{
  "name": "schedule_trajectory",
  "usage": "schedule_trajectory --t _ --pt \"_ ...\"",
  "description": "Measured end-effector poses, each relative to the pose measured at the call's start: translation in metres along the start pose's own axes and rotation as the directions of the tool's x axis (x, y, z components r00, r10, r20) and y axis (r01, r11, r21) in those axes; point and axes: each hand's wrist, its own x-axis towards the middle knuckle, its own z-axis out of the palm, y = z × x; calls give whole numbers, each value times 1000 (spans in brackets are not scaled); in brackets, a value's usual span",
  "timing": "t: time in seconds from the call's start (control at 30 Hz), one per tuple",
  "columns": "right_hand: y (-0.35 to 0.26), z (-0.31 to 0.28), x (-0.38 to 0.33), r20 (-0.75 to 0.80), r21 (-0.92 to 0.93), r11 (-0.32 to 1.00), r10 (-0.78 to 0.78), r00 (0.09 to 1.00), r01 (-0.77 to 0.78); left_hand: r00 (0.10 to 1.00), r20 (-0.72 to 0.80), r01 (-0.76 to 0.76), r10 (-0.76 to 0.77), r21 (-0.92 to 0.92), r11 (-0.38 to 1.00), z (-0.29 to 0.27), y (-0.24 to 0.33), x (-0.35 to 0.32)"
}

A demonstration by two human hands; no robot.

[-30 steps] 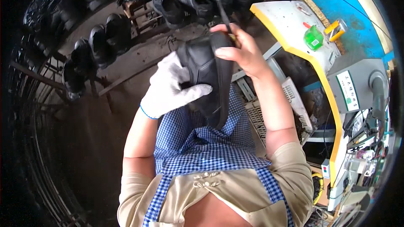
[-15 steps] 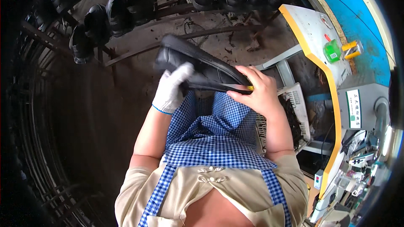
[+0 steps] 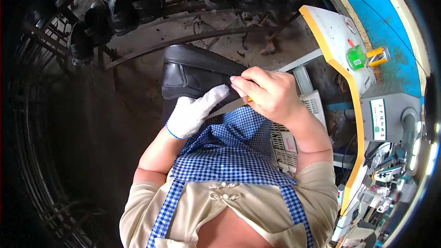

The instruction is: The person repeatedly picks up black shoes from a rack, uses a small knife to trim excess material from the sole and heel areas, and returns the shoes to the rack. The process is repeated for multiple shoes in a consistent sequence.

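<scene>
A black shoe [image 3: 174, 74] is tipped sole-up in front of my apron, its heel end to the left. My left hand [image 3: 193, 114], in a white knitted glove, grips it from below with the thumb laid along its side. My bare right hand [image 3: 271, 93] is closed around a knife [image 3: 235, 106], with a bit of yellow showing at the fingers. The pale blade points left, below the shoe and close to the gloved thumb. Right thumb and forefinger are pinched at the shoe's edge; whether they hold anything there is too small to tell.
Black shoes [image 3: 121, 11] line a dark metal rack [image 3: 183, 41] ahead. To the right stands a white table [image 3: 337, 32] with a yellow edge, bearing a green container [image 3: 355, 58] and a grey machine [image 3: 390, 115]. A white plastic basket [image 3: 317, 105] sits beside my right forearm.
The shoe has turned and come lower, showing more of its heel and side. My right hand has moved left to the shoe's edge, and the blade now lies lower, near the gloved thumb.
</scene>
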Motion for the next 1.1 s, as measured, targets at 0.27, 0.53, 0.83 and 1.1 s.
schedule_trajectory --t 0.27,0.53,0.83,1.1 --pt "-13 -12 12 172 -55 995 87 981 -79 954 191 -298 230 556 776 -14 -28 -5" --pt "-25 -10 13 290 -315 949 119 950 -23 913 346 -406 216 815 413 -23 -51 -4" --pt "-18 -3 14 278 -223 972 136 951 -74 727 599 -534 336 800 -273 -24 -55 -2" --pt "-4 6 -1 123 30 988 147 981 -152 873 311 -466 376 760 453 -14 -34 -12"
